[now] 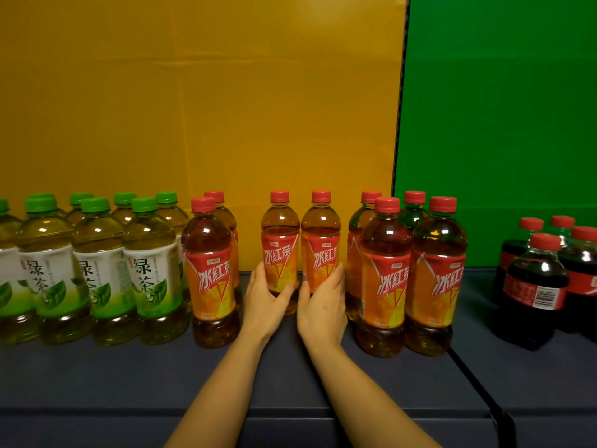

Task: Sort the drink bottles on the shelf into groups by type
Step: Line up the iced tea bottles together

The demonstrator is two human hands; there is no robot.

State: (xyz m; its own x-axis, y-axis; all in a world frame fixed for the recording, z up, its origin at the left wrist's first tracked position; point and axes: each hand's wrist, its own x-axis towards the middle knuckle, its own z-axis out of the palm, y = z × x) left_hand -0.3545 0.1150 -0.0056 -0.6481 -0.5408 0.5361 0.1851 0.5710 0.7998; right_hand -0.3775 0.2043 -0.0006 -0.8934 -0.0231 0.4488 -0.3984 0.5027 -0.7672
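1. Left hand (pixel 263 297) gripped the first iced tea bottle (pixel 279 240), fingers wrapped round its lower label; it was upright toward the back edge of the shelf (pixel 129 376), mid-length.
2. Right hand (pixel 323 302) gripped the second iced tea bottle (pixel 320 240), upright, just beside the first.
3. Both held amber liquid, with their red caps on.
4. Left iced tea pair (pixel 208 263) and right iced tea group (pixel 384 270) flanked the hands.
5. Green tea bottles (pixel 97 253), holding yellow-green liquid, clustered at the shelf's left end.
6. Cola bottles (pixel 536 286), holding dark liquid, stood at its right end.

Dark grey-blue shelf (pixel 97 376), green-capped tea bottles (pixel 97 270) standing left, red-capped iced tea bottles (pixel 384 279) centre, cola bottles (pixel 533 286) right
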